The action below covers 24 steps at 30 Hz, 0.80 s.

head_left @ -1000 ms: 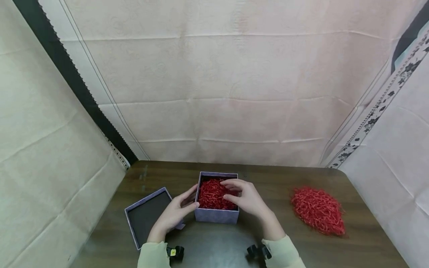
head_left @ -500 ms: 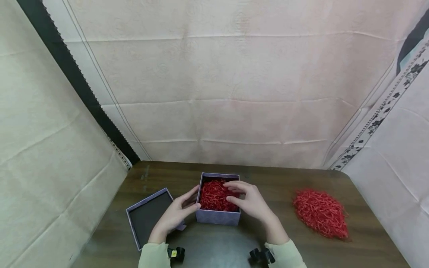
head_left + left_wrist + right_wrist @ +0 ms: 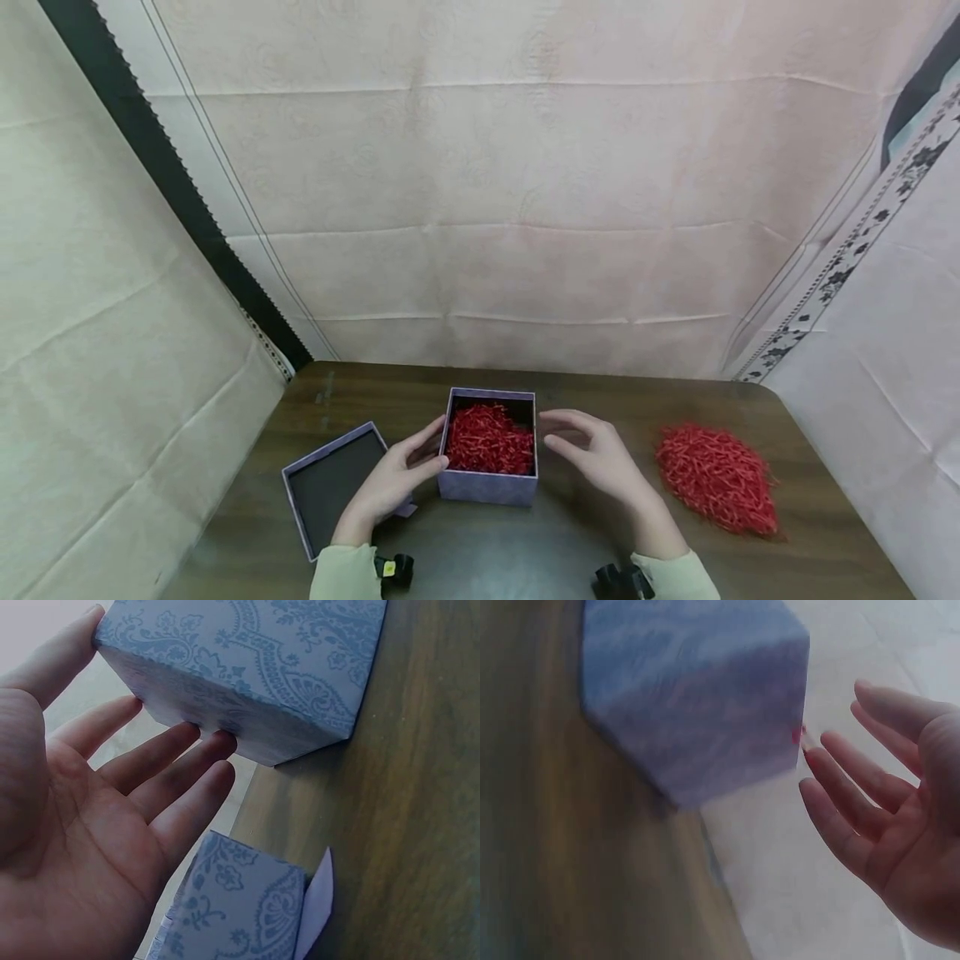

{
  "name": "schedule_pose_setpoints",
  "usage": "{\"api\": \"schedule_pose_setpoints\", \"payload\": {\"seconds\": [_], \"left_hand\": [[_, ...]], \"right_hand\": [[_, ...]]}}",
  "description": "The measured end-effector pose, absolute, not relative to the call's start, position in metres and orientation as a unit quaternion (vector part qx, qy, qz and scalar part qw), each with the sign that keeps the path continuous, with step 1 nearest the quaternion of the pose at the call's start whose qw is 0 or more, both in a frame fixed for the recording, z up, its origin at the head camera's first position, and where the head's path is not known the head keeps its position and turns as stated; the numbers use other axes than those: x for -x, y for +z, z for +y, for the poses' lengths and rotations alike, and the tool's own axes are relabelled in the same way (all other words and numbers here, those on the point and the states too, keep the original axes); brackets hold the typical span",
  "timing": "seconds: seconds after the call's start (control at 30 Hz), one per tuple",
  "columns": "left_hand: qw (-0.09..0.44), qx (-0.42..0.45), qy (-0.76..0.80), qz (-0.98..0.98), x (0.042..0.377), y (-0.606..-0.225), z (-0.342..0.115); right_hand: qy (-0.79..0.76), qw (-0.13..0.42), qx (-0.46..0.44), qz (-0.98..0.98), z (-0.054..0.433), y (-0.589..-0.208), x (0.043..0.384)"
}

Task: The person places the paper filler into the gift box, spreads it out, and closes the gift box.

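Observation:
A purple-blue patterned box (image 3: pixel 487 487) stands on the table, filled with red paper shreds (image 3: pixel 487 442). My left hand (image 3: pixel 392 475) rests at its left side; in the left wrist view the extended fingertips (image 3: pixel 223 741) touch the box wall and the thumb is at a top corner. To the right of the box, my right hand (image 3: pixel 596 454) hovers with relaxed, spread fingers and nothing visible in its grasp. The right wrist view shows a small red shred at the box's rim, near those fingertips. The matching lid (image 3: pixel 330 479) lies inside-up at the left, partly hidden by my left hand.
A loose pile of red paper shreds (image 3: pixel 717 477) lies on the right part of the wooden table (image 3: pixel 600 392). Pale cloth walls (image 3: pixel 487 275) rise behind the table and along both sides.
My right hand has left the shreds inside the box and moved out to the right, past the rim. My left hand stays at the box's left side.

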<state>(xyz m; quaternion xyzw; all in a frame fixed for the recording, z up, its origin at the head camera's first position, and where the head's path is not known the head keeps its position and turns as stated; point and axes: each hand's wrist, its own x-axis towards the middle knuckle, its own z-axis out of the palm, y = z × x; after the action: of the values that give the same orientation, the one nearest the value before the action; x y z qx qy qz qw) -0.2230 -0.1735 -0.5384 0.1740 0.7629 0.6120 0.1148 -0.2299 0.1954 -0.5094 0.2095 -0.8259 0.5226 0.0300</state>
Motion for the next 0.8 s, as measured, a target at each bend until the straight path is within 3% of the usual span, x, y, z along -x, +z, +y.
{"api": "schedule_pose_setpoints", "payload": {"seconds": [0.4, 0.8], "left_hand": [[0.111, -0.175, 0.608, 0.766, 0.225, -0.539, -0.175], [0.113, -0.173, 0.612, 0.764, 0.225, -0.54, -0.174]], "right_hand": [[0.454, 0.053, -0.128, -0.88, 0.272, -0.53, 0.208], [0.291, 0.177, -0.124, -0.932, 0.344, -0.52, 0.185]]}}
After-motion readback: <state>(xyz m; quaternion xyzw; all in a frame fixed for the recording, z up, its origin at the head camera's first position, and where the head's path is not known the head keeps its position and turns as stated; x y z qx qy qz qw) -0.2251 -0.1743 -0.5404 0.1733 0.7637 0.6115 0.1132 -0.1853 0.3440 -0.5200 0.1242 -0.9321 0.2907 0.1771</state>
